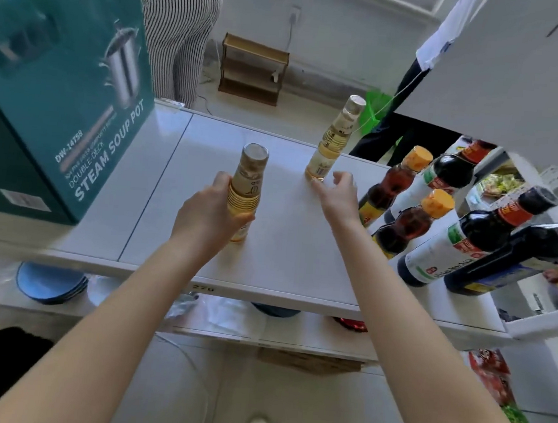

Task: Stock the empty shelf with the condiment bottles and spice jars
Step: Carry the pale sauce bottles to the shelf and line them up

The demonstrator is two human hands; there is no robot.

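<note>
Left hand (208, 210) grips a pale golden bottle (248, 181) around its ribbed middle, holding it upright at the front middle of the white shelf (159, 180). Right hand (338, 191) holds nothing, its fingers loosely curled just beside the base of a second golden bottle (336, 138), which stands upright farther back on the same shelf. Dark sauce bottles (471, 235) and orange-capped bottles (405, 175) stand grouped at the shelf's right end; a teal steam-pot box (55, 90) occupies its left end.
</note>
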